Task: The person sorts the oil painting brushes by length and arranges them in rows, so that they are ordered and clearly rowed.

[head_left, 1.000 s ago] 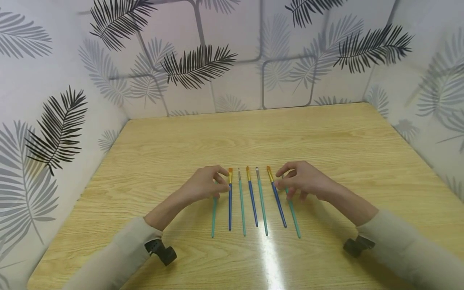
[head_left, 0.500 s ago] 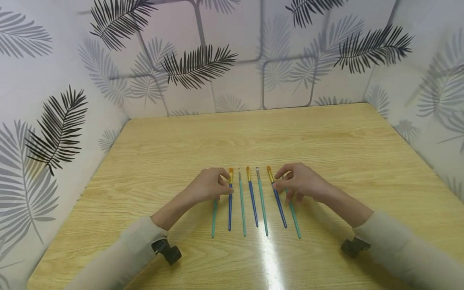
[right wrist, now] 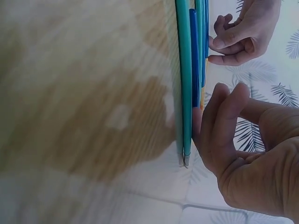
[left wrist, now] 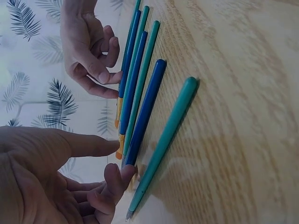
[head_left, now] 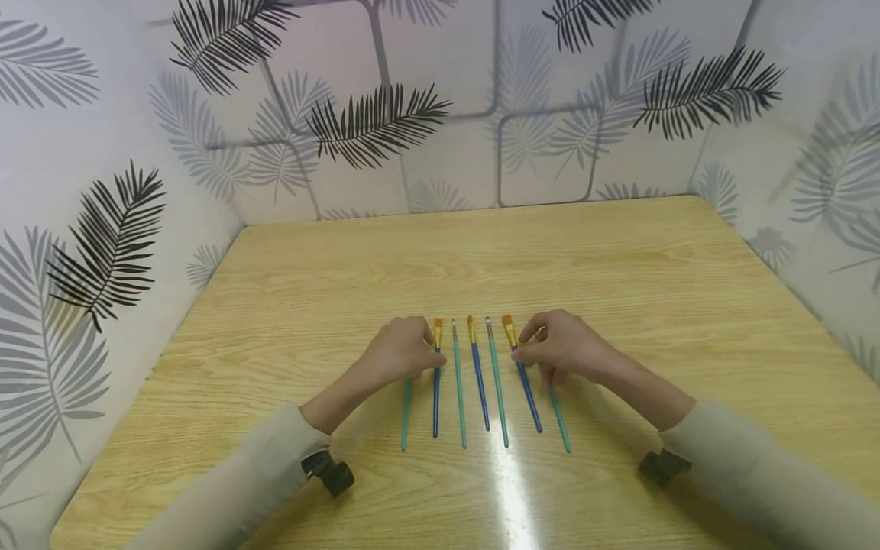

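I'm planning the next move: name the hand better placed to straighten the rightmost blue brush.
Likely the right hand: it is at the rightmost blue brush, while the left hand is at the leftmost blue brush, with three other brushes between.

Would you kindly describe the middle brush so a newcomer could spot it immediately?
On the wooden table, seven brushes lie in a row. The middle brush is fourth from either end, its blue handle setting it apart from both green neighbours.

Head view: outermost green brushes [head_left: 406, 416] partly hidden behind the hands [head_left: 401, 349], sleeves [head_left: 237, 470] cut by the edge
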A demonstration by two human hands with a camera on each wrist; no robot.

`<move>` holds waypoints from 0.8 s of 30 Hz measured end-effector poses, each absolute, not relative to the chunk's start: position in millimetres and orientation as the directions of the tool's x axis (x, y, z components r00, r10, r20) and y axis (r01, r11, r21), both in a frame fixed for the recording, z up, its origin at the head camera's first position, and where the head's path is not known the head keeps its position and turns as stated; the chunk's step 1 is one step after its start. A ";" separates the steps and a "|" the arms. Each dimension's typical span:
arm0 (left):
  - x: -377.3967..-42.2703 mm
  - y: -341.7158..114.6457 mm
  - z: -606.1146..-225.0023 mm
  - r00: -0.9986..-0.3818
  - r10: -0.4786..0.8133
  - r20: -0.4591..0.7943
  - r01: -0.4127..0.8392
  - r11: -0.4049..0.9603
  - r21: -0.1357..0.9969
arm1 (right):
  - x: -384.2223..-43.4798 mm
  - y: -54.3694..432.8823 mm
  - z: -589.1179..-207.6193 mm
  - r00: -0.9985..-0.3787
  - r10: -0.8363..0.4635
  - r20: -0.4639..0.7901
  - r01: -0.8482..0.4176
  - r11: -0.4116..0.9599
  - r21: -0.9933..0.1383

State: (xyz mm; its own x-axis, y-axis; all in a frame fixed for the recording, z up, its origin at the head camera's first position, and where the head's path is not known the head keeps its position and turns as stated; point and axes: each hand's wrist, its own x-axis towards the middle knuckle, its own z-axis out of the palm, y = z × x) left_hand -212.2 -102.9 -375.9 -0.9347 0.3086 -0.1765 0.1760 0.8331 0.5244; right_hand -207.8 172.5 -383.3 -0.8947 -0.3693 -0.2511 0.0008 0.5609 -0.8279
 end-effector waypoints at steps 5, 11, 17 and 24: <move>-213.4 -102.3 -374.0 -0.926 0.335 -0.171 0.197 0.818 0.540 | -207.8 169.7 -382.1 -0.898 -0.368 -0.240 -0.026 0.590 -0.807; -214.4 -100.4 -373.3 -0.925 0.349 -0.153 0.226 0.827 0.515 | -210.1 166.5 -383.0 -0.906 -0.355 -0.232 -0.048 0.628 -0.777; -215.5 -98.5 -374.3 -0.925 0.344 -0.162 0.219 0.830 0.512 | -211.8 161.0 -383.4 -0.917 -0.329 -0.226 -0.062 0.677 -0.733; -216.1 -96.5 -375.5 -0.923 0.340 -0.178 0.208 0.832 0.514 | -212.2 155.3 -383.3 -0.922 -0.322 -0.216 -0.094 0.726 -0.681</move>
State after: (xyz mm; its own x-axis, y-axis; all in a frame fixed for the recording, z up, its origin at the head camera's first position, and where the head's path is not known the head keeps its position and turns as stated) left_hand -216.1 -96.5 -375.5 -0.9234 0.3403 -0.1776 0.2081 0.8325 0.5135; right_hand -212.2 155.3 -383.3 -0.9216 -0.3222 -0.2163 -0.0941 0.7263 -0.6809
